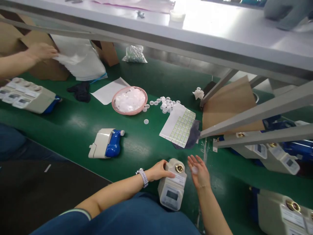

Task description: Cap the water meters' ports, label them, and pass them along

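Observation:
My left hand (158,171), a watch on its wrist, grips the top of a beige water meter (170,197) with a small display and a brass threaded port. This meter stands upright near my body. Just right of it, my right hand (201,173) is turned palm up with its fingers stretched out, and a small white plastic cap (194,170) rests on them. A second water meter (101,143), beige and blue, lies on its side to the left, a white cap on its end. Loose white caps (166,105) are scattered farther back.
A pink bowl (114,106) holds white caps. Beside the loose caps lies a sticker sheet (182,125) on dark cloth. More meters (276,209) stand at right, others (29,94) at left. A metal shelf (156,31) overhangs the green table. A co-worker's hand (41,52) touches white bags.

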`<state>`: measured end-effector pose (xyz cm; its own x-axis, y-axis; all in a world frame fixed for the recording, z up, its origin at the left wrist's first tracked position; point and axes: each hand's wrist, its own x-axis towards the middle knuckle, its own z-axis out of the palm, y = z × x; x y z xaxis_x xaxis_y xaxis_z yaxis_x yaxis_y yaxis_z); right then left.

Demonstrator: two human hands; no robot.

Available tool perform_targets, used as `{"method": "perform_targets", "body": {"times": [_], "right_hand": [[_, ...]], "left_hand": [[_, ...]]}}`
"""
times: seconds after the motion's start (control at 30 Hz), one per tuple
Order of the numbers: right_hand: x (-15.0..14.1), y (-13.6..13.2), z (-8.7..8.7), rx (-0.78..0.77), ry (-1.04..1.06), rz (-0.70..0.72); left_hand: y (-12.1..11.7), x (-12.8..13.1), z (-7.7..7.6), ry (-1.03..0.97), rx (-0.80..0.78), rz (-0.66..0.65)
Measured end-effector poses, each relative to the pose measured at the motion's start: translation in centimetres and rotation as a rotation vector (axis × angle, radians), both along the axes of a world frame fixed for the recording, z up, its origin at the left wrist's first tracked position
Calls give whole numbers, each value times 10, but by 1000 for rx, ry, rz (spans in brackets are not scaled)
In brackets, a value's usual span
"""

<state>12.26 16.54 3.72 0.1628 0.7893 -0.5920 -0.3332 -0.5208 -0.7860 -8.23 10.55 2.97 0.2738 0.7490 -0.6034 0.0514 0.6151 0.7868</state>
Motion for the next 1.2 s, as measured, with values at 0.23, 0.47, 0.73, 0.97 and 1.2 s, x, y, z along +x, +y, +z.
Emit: {"method": "perform_targets", "body": {"times": [0.23, 0.47, 0.73, 0.97, 1.2], "right_hand": [[-46, -19, 48, 388, -106, 440], [-36, -23, 29, 446, -578, 725], [-47, -17, 28, 407, -694, 764], [-62, 13, 23, 31, -755, 783], [-66, 16, 20, 39, -831, 873]], "left_hand": [[3, 5, -8, 66, 21, -12], [3, 3, -12, 72, 32, -17], [2, 4, -14, 66, 50, -17], [4, 0, -5, 97, 37, -18], [8, -1, -11, 35, -26, -10]]}}
